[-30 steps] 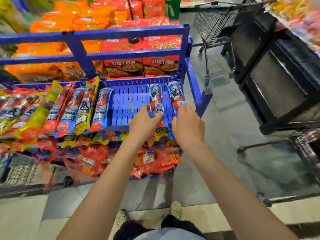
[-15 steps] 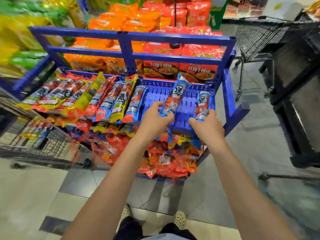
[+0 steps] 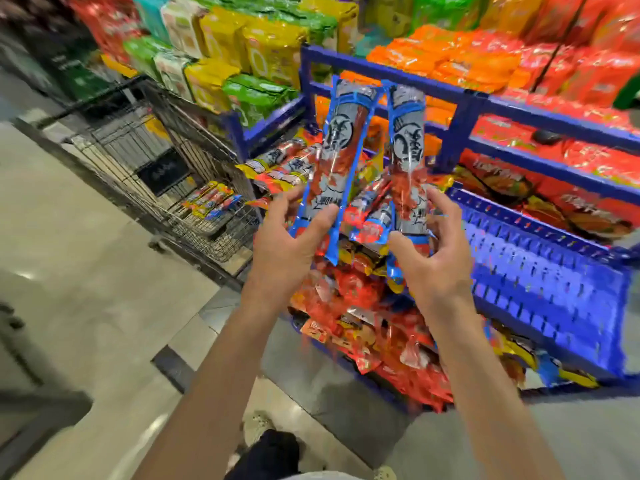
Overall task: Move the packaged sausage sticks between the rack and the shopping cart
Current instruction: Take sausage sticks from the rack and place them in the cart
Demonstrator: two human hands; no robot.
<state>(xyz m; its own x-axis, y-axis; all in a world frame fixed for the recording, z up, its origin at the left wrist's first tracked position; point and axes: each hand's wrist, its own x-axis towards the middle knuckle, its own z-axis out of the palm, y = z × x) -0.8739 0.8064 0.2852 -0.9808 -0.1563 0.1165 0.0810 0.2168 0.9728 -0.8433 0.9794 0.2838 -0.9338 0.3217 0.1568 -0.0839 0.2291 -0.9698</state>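
My left hand [image 3: 291, 244] grips the lower end of a blue-edged sausage stick pack [image 3: 337, 147], held upright in the air. My right hand [image 3: 433, 258] grips a second, similar blue-edged pack [image 3: 407, 140] beside it. Both packs are lifted off the blue rack shelf [image 3: 540, 271], whose slotted tray shows bare at the right. More sausage packs [image 3: 277, 168] lie on the shelf's left part, behind my hands. The wire shopping cart [image 3: 166, 161] stands to the left of the rack, with several sausage packs [image 3: 211, 199] on its bottom.
Red snack bags [image 3: 363, 327] fill the rack's lower shelf. Orange, red, green and yellow packets [image 3: 263, 46] are stacked behind the rack and cart. Tiled floor [image 3: 86, 289] spreads at the left. My shoes [image 3: 259, 427] show at the bottom.
Both hands have lifted their sausage packs off the shelf and raised them upright. The view has swung left, bringing the shopping cart into sight.
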